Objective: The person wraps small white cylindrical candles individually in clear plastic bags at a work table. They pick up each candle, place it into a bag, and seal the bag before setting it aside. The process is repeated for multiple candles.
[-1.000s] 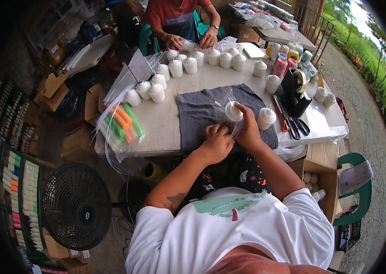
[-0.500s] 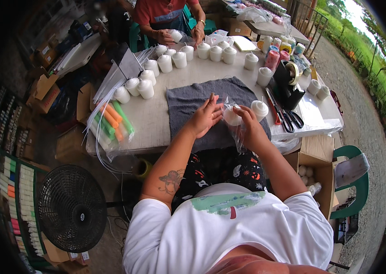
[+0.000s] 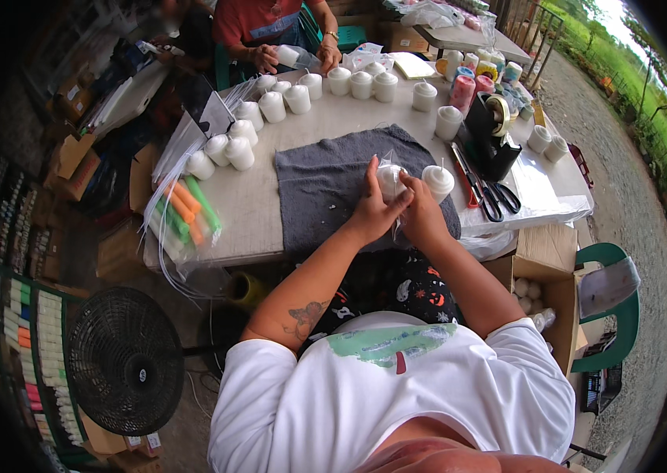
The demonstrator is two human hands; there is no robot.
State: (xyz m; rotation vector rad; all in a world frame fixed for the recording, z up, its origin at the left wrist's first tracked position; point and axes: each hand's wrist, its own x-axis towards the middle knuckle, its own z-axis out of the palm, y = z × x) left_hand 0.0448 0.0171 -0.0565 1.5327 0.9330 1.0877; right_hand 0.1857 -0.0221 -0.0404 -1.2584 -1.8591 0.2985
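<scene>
Both hands on one white candle [image 3: 389, 183] in a clear bag [image 3: 388, 161]; it sits between the palms, over the dark gray towel [image 3: 322, 185]. Left hand [image 3: 378, 211] is along its left side, fingers pointing up and away. Right hand [image 3: 422, 213] is bent around its right and near side. The hands meet on the near side of the candle. Exact finger pinch on the plastic is hidden, can't tell; can't tell either if the candle's base touches the towel.

Second white candle [image 3: 438, 182], wick up, stands just beside the right hand, unwrapped as far as visible. Farther right of the hands: black-handled scissors [image 3: 496, 203], then a black tape dispenser [image 3: 491, 150] a bit beyond. Open cardboard box [image 3: 548, 251] with round white items is to the right of and nearer the body than the hands.

Beyond the hands and off to the left, a curved row of white candles [image 3: 297, 99] stands on the pale table [image 3: 357, 118]. Left of the hands, orange and green sticks [image 3: 184, 203] lie in plastic by the table edge. Across the table, a co-worker in a red shirt [image 3: 243, 25] holds another bagged candle [image 3: 288, 56], tilted.
</scene>
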